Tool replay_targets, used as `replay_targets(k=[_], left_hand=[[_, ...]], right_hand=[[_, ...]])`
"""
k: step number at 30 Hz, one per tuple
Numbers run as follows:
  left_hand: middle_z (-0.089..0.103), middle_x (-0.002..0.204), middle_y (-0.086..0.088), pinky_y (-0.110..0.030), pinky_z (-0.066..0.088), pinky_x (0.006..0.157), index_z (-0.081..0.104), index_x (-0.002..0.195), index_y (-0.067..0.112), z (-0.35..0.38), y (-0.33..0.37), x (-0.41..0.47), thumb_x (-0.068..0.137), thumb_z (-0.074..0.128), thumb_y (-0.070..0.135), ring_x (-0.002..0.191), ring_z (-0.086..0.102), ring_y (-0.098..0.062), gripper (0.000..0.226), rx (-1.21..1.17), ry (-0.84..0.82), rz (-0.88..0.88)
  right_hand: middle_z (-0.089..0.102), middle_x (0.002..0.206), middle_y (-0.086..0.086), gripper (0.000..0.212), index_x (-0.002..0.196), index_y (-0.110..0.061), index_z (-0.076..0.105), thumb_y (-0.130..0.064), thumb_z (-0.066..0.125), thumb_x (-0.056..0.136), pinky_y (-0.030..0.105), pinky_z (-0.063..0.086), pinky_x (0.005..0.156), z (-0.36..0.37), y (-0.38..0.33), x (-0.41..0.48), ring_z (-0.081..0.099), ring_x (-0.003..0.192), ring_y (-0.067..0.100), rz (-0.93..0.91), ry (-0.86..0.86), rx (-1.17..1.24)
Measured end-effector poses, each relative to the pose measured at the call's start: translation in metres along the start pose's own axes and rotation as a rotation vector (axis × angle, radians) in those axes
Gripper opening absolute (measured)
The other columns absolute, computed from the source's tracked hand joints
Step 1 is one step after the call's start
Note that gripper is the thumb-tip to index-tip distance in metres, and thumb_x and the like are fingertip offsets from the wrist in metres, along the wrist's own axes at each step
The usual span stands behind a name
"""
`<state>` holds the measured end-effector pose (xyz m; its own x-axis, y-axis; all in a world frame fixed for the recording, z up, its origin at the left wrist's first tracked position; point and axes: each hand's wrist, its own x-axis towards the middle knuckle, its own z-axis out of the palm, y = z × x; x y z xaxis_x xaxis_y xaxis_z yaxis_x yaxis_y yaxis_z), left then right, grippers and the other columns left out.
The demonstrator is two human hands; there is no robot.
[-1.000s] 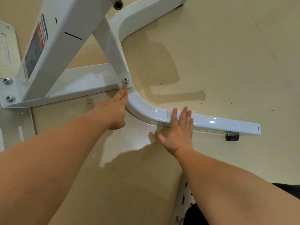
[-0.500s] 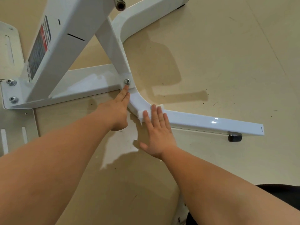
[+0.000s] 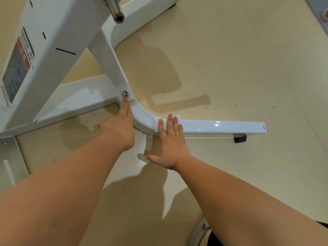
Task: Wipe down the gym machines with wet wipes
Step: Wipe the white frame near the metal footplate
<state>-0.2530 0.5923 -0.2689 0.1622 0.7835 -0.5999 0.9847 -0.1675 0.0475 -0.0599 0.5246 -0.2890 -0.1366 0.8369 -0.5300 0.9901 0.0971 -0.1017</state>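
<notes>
Beige floor [image 3: 230,68] at centre frame: our right hand [image 3: 173,144] presses a wet wipe [image 3: 156,124] flat on the white base leg [image 3: 221,126]; our left hand [image 3: 120,125], fingers straight, touches a bolt [image 3: 125,93].

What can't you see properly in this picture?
Head view:
- Wet wipe: mostly hidden beneath the right hand; only its white edges show.
- Slanted post: upper part cut off by the picture's top edge.
- Sticker on that post: print too small and blurred to read.
- Black foot: its top is tucked under the white base bar.
</notes>
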Motion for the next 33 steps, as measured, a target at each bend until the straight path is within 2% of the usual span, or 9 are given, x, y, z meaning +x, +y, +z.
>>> replay_targets(k=[3,6,11,16,20,23,27,29,33], left_hand=[[-0.052,0.150,0.008,-0.044,0.056,0.078,-0.012,0.160,0.016,-0.006,-0.002,0.004,0.082,0.053,0.017,0.091,0.059,-0.031,0.101,0.000,0.004,0.024],[-0.046,0.154,0.012,-0.047,0.054,0.086,-0.008,0.161,0.019,-0.008,-0.009,0.010,0.081,0.051,0.020,0.104,0.058,-0.032,0.099,-0.014,-0.020,0.041],[-0.036,0.160,0.010,-0.049,0.051,0.093,-0.010,0.161,0.021,-0.004,-0.004,0.001,0.083,0.054,0.028,0.116,0.055,-0.031,0.101,0.006,-0.038,0.012],[-0.027,0.165,0.002,-0.040,0.049,0.090,-0.006,0.161,0.020,-0.007,0.059,-0.020,0.088,0.056,0.034,0.121,0.050,-0.030,0.097,0.120,0.072,0.178],[-0.024,0.166,-0.001,-0.038,0.040,0.081,-0.006,0.161,0.021,0.000,0.116,-0.038,0.090,0.057,0.046,0.121,0.050,-0.030,0.098,0.162,0.051,0.278],[-0.025,0.166,0.002,-0.040,0.045,0.097,-0.008,0.161,0.021,0.006,0.140,-0.045,0.091,0.056,0.047,0.135,0.045,-0.030,0.098,0.152,-0.010,0.296],[-0.028,0.165,0.006,-0.041,0.049,0.095,-0.010,0.161,0.022,0.006,0.149,-0.045,0.090,0.057,0.043,0.129,0.048,-0.029,0.100,0.214,-0.147,0.245],[-0.027,0.165,0.005,-0.038,0.048,0.092,-0.009,0.161,0.021,0.004,0.152,-0.044,0.091,0.056,0.041,0.129,0.048,-0.028,0.098,0.244,-0.148,0.220],[-0.025,0.166,0.003,-0.039,0.045,0.100,-0.007,0.161,0.019,-0.003,0.177,-0.043,0.091,0.055,0.044,0.138,0.043,-0.027,0.097,0.249,-0.122,0.219]], right_hand=[[-0.047,0.157,0.012,0.128,0.156,-0.020,-0.031,-0.077,0.055,0.081,0.047,-0.019,0.123,-0.007,0.003,-0.001,-0.044,0.144,0.031,-0.054,-0.040,-0.047],[-0.047,0.157,0.008,0.127,0.155,-0.024,-0.034,-0.071,0.061,0.082,0.044,-0.014,0.126,-0.013,0.033,-0.011,-0.042,0.146,0.027,-0.077,-0.076,-0.139],[-0.045,0.158,0.010,0.131,0.152,-0.023,-0.037,-0.073,0.061,0.081,0.048,-0.007,0.127,-0.011,0.106,-0.042,-0.038,0.148,0.030,0.201,-0.116,-0.084],[-0.036,0.162,0.016,0.132,0.157,-0.015,-0.029,-0.083,0.054,0.079,0.050,-0.010,0.126,-0.018,0.146,-0.043,-0.030,0.152,0.034,0.323,-0.051,-0.002],[-0.037,0.161,0.017,0.131,0.158,-0.012,-0.026,-0.081,0.054,0.081,0.051,-0.011,0.126,-0.012,0.115,-0.031,-0.033,0.151,0.035,0.126,-0.021,0.024],[-0.040,0.160,0.013,0.127,0.157,-0.016,-0.028,-0.076,0.057,0.083,0.049,-0.013,0.126,-0.008,0.108,-0.030,-0.036,0.149,0.032,-0.037,-0.042,-0.026],[-0.040,0.161,0.010,0.126,0.157,-0.021,-0.029,-0.067,0.063,0.084,0.047,-0.009,0.127,-0.020,0.154,-0.027,-0.035,0.150,0.028,-0.154,-0.067,-0.180],[-0.039,0.162,0.011,0.125,0.157,-0.021,-0.029,-0.064,0.063,0.085,0.048,-0.005,0.127,-0.032,0.187,-0.027,-0.033,0.151,0.029,-0.150,-0.109,-0.235],[-0.037,0.162,0.014,0.128,0.158,-0.016,-0.027,-0.058,0.070,0.086,0.045,-0.003,0.128,-0.050,0.246,-0.047,-0.030,0.152,0.032,-0.244,-0.222,-0.435]])
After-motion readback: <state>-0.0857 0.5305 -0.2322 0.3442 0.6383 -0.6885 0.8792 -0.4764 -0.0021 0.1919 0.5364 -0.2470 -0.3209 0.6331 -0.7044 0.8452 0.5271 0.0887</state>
